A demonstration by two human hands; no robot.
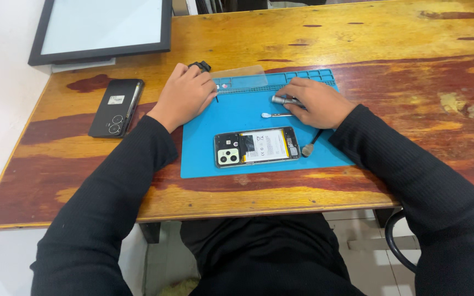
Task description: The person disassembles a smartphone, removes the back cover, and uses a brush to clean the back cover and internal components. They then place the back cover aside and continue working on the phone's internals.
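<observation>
Clearly the opened phone (257, 146) is lying flat and lengthwise near the front edge of the blue work mat (204, 159), its back removed so the battery and the camera block are facing up; placed there, it is sitting between the two forearms and within easy reach of both hands. The mat is giving it a soft, non-slip bed on the worn wooden desk (390, 33), and the small trays moulded along the mat's far edge (303, 74) are waiting just behind the hands.

The left hand (185, 96) is resting on the mat's far left corner, fingers curled loosely; a small black object (200, 66) is poking out beyond the knuckles, and I cannot tell whether the hand is gripping it or merely lying against it. The right hand (316, 103) is closing its fingers around a slim metal screwdriver (284, 100), whose tip is pointing left, well above the phone and not touching it. Just below that tool a thin white-tipped spudger (274, 115) is lying on the mat, and a dark-handled tool (309, 145) is lying slantwise beside the phone's right end, both kept close at hand.

A clear plastic sheet (242, 71) is lying over the mat's far edge. Off the mat to the left, a black back cover (116, 107) is resting apart, and a framed panel (102, 27) is lying at the desk's far corner.
</observation>
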